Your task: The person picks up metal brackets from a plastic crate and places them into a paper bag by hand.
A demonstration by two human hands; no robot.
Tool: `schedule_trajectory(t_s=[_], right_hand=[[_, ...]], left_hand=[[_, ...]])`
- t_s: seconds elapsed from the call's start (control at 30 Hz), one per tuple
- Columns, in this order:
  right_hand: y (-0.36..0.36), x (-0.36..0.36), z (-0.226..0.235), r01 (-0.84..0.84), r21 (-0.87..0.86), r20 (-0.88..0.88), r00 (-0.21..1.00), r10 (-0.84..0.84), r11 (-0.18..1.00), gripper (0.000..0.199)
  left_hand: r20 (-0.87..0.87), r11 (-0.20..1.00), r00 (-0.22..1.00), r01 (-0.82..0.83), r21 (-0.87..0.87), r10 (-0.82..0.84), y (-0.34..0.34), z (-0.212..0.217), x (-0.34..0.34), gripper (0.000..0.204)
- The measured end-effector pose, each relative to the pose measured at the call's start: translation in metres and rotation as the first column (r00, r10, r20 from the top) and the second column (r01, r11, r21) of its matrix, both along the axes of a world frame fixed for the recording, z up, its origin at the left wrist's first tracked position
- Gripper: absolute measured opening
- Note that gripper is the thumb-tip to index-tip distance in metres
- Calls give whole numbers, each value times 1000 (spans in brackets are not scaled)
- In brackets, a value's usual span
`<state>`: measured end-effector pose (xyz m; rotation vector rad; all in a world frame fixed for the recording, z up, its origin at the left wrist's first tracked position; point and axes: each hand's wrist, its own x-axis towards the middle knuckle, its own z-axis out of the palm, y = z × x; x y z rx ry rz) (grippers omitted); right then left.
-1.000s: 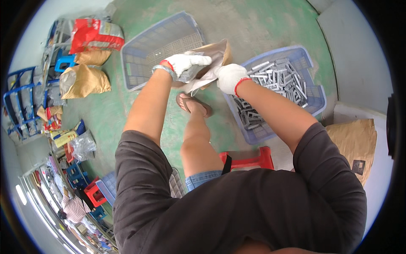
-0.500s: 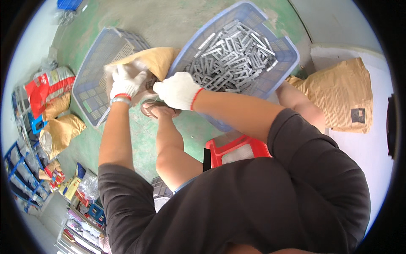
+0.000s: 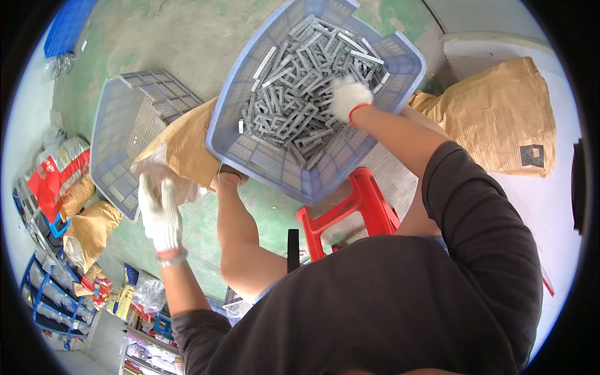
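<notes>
My left hand (image 3: pixel 161 215), in a white knitted glove, is beside the open mouth of a brown paper sack (image 3: pixel 184 147) with a clear plastic liner (image 3: pixel 164 175). Its fingers are stretched and apart, near the liner. My right hand (image 3: pixel 351 100), gloved too, is over the blue-grey plastic basket (image 3: pixel 250 156), at the pile of grey rectangular frame-like parts (image 3: pixel 300 94). Motion smears its fingers, so their grip cannot be made out. The sack leans between this basket and a second blue-grey basket (image 3: pixel 112 137) on the left.
A red plastic stool (image 3: pixel 331 219) stands below the full basket. To the right, a large brown paper sack (image 3: pixel 494 119) rests by the white wall. Along the left are more sacks (image 3: pixel 94 228), a red-and-white bag (image 3: pixel 59 178) and blue racks (image 3: pixel 47 294). A blue bin (image 3: pixel 69 28) is at far left.
My right hand has left the sack and moved right, over the grey parts. My left hand has come off the sack's inside and drawn back nearer me. The view has shifted.
</notes>
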<state>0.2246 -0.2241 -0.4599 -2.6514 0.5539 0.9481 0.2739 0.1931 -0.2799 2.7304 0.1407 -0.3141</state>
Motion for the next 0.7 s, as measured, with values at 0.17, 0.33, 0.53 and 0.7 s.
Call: schedule_trajectory(t_s=[0.17,0.33,0.53,0.7], right_hand=[[-58,33,-42,454,-177,-323,811,-487,873,106],[-73,42,-89,399,-185,-379,814,-440,898,120],[-69,39,-135,45,-278,-264,957,-121,959,88],[-100,13,-170,-811,47,-551,466,692,583,70]], left_hand=[[41,989,997,-59,-134,65,-48,23,-53,58],[-140,954,973,-213,-212,186,-38,26,-85,59],[-179,858,893,-447,-253,413,-36,36,-99,57],[6,997,999,-48,66,48,-35,49,-94,52]])
